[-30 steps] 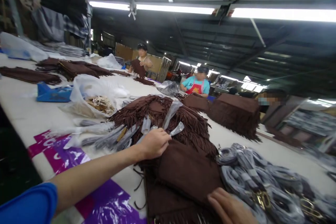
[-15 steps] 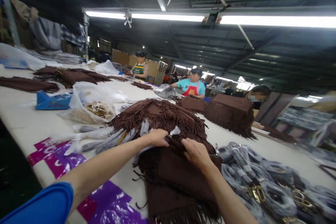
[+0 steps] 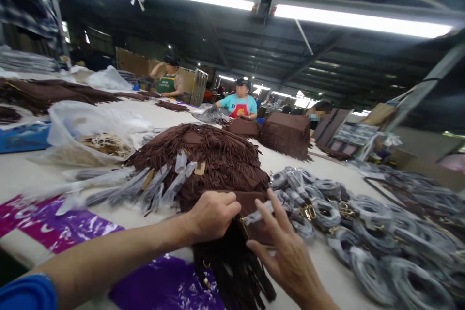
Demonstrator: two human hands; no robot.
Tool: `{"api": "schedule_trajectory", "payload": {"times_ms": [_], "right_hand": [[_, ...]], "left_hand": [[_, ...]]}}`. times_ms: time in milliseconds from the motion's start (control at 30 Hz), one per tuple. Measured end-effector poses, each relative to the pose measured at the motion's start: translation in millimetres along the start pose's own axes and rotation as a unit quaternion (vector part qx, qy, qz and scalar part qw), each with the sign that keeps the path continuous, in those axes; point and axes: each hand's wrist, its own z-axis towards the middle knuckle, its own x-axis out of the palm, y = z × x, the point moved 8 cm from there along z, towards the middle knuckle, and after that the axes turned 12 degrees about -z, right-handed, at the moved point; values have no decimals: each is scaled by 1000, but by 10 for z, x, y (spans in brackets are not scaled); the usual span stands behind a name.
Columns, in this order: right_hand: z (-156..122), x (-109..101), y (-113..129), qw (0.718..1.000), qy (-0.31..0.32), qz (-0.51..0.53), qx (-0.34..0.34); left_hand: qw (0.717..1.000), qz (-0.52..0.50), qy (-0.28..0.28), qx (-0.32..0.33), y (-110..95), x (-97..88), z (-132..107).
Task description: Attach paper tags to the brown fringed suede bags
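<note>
My left hand grips the top edge of a brown fringed bag that lies in front of me, its fringe hanging toward me. My right hand has its fingers spread against the bag's right side, touching a small clear plastic wrapper at the bag's opening. Behind the bag rises a heap of more brown fringed bags with plastic-wrapped pieces sticking out on its left.
Several coiled straps in plastic wrap cover the table on the right. Purple plastic sheet lies at the left front, a clear bag of cords behind it. Three other people work at the far side beside brown stacks.
The view swung right and down. My right hand came up from the bag's near edge to its opening; my left hand shifted from the wrapped pieces onto the bag's top edge.
</note>
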Motion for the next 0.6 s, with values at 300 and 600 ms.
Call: {"api": "schedule_trajectory", "payload": {"times_ms": [300, 600], "right_hand": [[-73, 325, 428, 993, 25, -89, -80], [-1358, 345, -1310, 980, 100, -172, 14]], "left_hand": [[999, 49, 7, 18, -40, 103, -290], [996, 72, 47, -4, 468, 126, -789]]}}
